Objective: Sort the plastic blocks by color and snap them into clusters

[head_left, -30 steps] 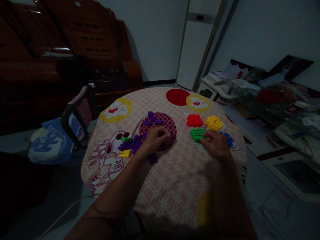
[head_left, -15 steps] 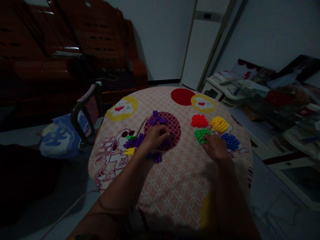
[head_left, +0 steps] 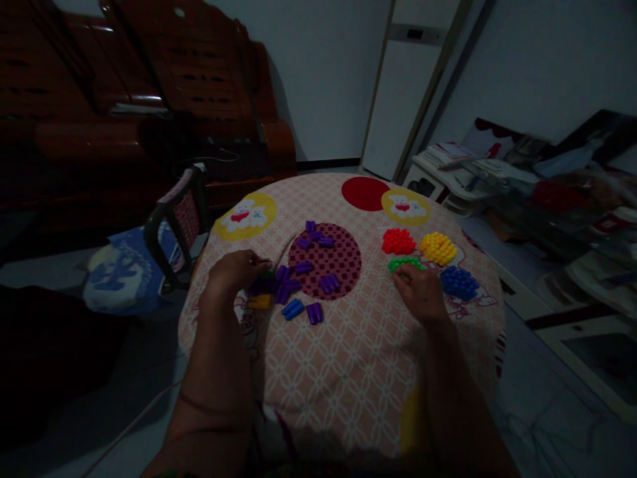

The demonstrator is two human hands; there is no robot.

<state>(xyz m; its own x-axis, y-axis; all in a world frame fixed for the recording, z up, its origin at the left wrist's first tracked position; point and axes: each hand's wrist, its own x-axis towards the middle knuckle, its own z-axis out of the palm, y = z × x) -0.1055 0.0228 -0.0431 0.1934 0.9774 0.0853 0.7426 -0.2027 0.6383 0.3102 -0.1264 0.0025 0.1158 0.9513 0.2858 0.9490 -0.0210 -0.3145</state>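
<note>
My left hand (head_left: 235,271) is over the left side of the table, its fingertips pinched together just above a green plastic piece (head_left: 267,273). Whether it grips that piece is hidden. Around it lie purple plastic pieces (head_left: 286,291), a yellow piece (head_left: 260,302) and a blue piece (head_left: 292,309). My right hand (head_left: 422,291) has its fingers closed at the near edge of a cluster of green pieces (head_left: 404,263), covering part of it. What those fingers hold, if anything, cannot be seen. A red cluster (head_left: 398,241), a yellow cluster (head_left: 438,247) and a blue cluster (head_left: 458,282) sit close by.
A patterned cloth (head_left: 343,372) covers the round table. Several more purple pieces (head_left: 329,284) are scattered around its dark checkered circle. A chair (head_left: 174,226) stands at the left edge. Behind are a wooden sofa (head_left: 199,79) and, on the right, a cluttered cabinet (head_left: 547,265).
My left hand has moved left from the checkered circle to the green piece, uncovering purple pieces and the blue one. My right hand has shifted slightly left at the green cluster.
</note>
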